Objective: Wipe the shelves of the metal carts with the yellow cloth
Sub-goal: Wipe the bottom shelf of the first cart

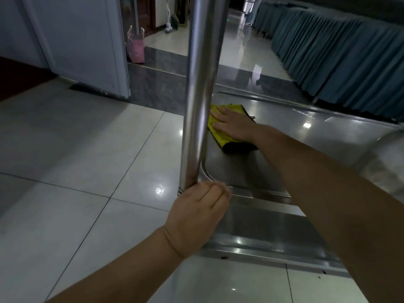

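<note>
**Low shelf, flat hand on the cloth**

On the bottom shelf of the stainless-steel cart (284, 136), close above the floor, lies the folded yellow cloth with a dark edge (218, 130). It sits near the shelf's left side, just beside the round polished steel upright post (200, 84) that rises at the cart's near left corner. The right hand (232, 123) rests palm-down on top of the cloth, its fingers (218, 112) straight and spread flat, pressing the cloth against the shiny metal surface; the forearm reaches in from the lower right across the shelf.

The left hand (196, 215) holds the base of the post where it meets the shelf's rounded corner, with its fingers curled round the metal. Its thumb is hidden behind the post.

The cart stands on glossy pale floor tiles (87, 160) that reflect ceiling lights. Beyond the shelf's far rim a dark stone step (157, 92) leads up to a higher tiled floor. To the right runs a row of pleated teal fabric skirting (328, 51). At the upper left stands a white panelled door (83, 40), and next to it a pink bag with handles (136, 47) sits on the step.
</note>
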The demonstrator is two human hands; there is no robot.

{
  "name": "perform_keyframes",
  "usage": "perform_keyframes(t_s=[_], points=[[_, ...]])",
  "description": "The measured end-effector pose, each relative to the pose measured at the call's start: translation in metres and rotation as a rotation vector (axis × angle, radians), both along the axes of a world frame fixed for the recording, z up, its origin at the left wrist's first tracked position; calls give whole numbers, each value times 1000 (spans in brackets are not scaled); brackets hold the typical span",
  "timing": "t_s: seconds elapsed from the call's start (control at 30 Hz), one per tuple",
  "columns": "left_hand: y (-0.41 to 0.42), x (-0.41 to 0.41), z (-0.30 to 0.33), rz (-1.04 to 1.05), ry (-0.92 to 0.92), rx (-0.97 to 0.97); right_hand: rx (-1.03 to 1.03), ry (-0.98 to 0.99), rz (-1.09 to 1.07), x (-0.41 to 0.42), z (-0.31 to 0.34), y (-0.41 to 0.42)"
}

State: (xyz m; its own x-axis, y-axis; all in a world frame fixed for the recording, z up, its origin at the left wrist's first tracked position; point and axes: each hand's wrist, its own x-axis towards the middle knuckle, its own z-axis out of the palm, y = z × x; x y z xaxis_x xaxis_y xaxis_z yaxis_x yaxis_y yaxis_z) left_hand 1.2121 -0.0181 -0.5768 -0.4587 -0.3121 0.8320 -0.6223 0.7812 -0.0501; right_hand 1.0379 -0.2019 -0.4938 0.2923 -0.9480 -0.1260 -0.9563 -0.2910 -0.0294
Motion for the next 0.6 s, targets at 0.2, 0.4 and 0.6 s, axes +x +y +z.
perform_keyframes(t_s=[0.2,0.4,0.6], points=[[-10,3,-6,-32,0,-62,-25,3,-101,0,-8,-33],[-15,3,-10,-40,-22,-64,-18,40,-38,11,-6,12],[-11,6,-10,-67,-12,-54,-6,75,32,20,0,87]])
